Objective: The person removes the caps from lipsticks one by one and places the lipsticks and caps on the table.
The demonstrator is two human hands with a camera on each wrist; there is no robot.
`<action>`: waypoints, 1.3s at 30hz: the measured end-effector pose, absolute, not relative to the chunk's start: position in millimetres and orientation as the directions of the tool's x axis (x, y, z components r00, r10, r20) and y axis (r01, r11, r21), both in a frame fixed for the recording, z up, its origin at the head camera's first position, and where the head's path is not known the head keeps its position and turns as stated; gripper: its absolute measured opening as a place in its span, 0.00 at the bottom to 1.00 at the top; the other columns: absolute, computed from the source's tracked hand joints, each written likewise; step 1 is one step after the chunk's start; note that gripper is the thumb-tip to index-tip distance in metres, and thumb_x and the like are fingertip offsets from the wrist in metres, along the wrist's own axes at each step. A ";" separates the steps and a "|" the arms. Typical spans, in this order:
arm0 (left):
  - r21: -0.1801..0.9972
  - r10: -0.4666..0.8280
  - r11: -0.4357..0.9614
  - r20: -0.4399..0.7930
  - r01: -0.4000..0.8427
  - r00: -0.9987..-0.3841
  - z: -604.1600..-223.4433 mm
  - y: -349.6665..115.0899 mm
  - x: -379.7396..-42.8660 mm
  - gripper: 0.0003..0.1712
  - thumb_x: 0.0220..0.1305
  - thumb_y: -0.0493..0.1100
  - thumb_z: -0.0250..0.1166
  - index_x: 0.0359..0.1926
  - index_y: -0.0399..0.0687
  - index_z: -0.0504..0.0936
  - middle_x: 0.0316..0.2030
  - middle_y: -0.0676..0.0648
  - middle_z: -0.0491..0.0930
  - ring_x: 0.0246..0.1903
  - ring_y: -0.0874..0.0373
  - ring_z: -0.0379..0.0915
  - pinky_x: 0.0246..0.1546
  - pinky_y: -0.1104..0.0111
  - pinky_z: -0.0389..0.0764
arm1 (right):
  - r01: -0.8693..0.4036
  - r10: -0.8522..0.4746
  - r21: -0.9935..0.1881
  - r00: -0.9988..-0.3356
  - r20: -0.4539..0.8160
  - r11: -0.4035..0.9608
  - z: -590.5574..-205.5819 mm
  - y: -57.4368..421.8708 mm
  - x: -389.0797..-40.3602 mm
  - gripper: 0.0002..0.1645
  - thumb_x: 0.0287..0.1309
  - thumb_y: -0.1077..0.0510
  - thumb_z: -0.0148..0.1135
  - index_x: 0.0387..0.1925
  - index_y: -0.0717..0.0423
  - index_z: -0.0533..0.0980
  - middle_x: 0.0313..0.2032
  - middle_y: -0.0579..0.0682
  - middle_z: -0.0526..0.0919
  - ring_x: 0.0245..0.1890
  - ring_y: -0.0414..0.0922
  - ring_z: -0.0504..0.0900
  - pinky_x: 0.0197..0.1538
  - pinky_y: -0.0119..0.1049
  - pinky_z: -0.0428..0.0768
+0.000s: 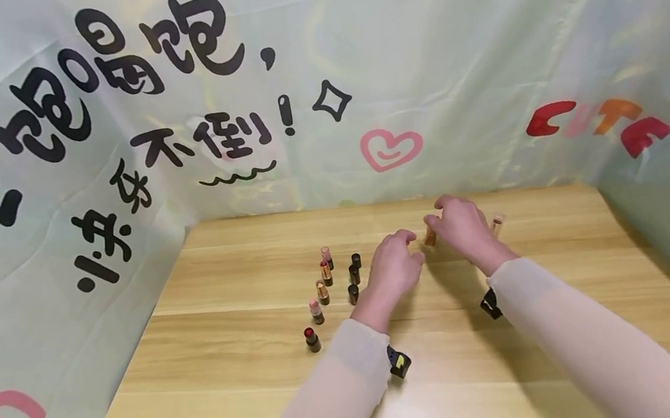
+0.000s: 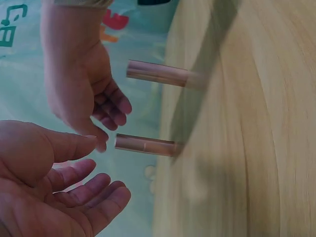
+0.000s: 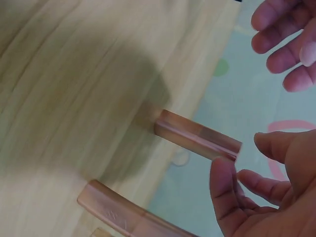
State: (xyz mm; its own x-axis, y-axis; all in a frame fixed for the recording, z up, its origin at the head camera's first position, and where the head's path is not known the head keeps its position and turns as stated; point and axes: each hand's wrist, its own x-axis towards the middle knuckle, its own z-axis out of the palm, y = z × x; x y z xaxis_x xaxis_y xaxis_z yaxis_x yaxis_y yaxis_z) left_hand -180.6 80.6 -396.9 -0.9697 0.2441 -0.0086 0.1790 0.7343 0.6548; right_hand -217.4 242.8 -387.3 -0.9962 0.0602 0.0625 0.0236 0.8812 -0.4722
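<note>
A rose-gold lipstick tube [image 1: 430, 236] stands upright on the table below my right hand [image 1: 461, 225]. The right thumb and fingers are spread around its top end, and in the left wrist view a small gap separates them from the tube [image 2: 145, 144]. To the left, my left hand [image 1: 393, 264] hovers with loosely bent fingers and holds nothing. A second, taller rose-gold tube [image 1: 496, 224] stands to the right, partly behind the right hand; the right wrist view shows its lower part [image 3: 123, 210] close up.
Left of my hands, several uncapped lipsticks [image 1: 323, 292] stand in a slanting row. Several black caps [image 1: 353, 274] form a shorter row beside them. The wooden table [image 1: 216, 363] meets printed cloth walls [image 1: 456, 68] at the back and sides.
</note>
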 end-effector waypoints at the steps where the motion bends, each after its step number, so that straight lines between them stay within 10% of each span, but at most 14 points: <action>1: 0.653 0.242 0.737 -0.013 0.175 -0.970 -398.3 82.3 -181.5 0.23 0.67 0.47 0.64 0.62 0.55 0.74 0.56 0.51 0.77 0.55 0.55 0.75 0.55 0.64 0.76 | 0.033 0.065 -0.469 -0.997 0.053 0.882 -389.5 242.4 -219.6 0.29 0.68 0.46 0.52 0.59 0.64 0.70 0.51 0.64 0.81 0.48 0.62 0.79 0.48 0.57 0.77; 14: 0.626 0.218 0.765 -0.031 0.151 -0.976 -407.5 87.0 -186.2 0.25 0.65 0.47 0.65 0.62 0.55 0.74 0.55 0.51 0.78 0.54 0.55 0.75 0.54 0.64 0.77 | 0.107 0.125 -0.471 -0.992 0.007 0.876 -405.4 237.7 -228.6 0.22 0.67 0.43 0.52 0.28 0.55 0.79 0.28 0.53 0.82 0.33 0.54 0.78 0.39 0.46 0.76; 23: 0.643 0.220 0.750 -0.020 0.156 -0.975 -400.2 80.9 -183.8 0.26 0.65 0.47 0.66 0.63 0.56 0.73 0.56 0.50 0.78 0.54 0.55 0.76 0.52 0.63 0.78 | 0.003 0.073 -0.552 -0.992 0.105 0.834 -397.7 237.6 -212.8 0.17 0.66 0.52 0.55 0.50 0.58 0.75 0.43 0.56 0.84 0.40 0.54 0.82 0.42 0.49 0.78; 39: 0.778 0.419 0.586 -0.054 0.225 -0.906 -394.1 56.6 -172.0 0.25 0.61 0.50 0.70 0.59 0.57 0.77 0.50 0.56 0.83 0.50 0.61 0.79 0.49 0.67 0.79 | -0.219 -0.189 -0.782 -0.973 0.132 0.584 -371.5 237.1 -154.4 0.16 0.66 0.52 0.61 0.54 0.47 0.79 0.49 0.49 0.85 0.43 0.47 0.82 0.40 0.35 0.80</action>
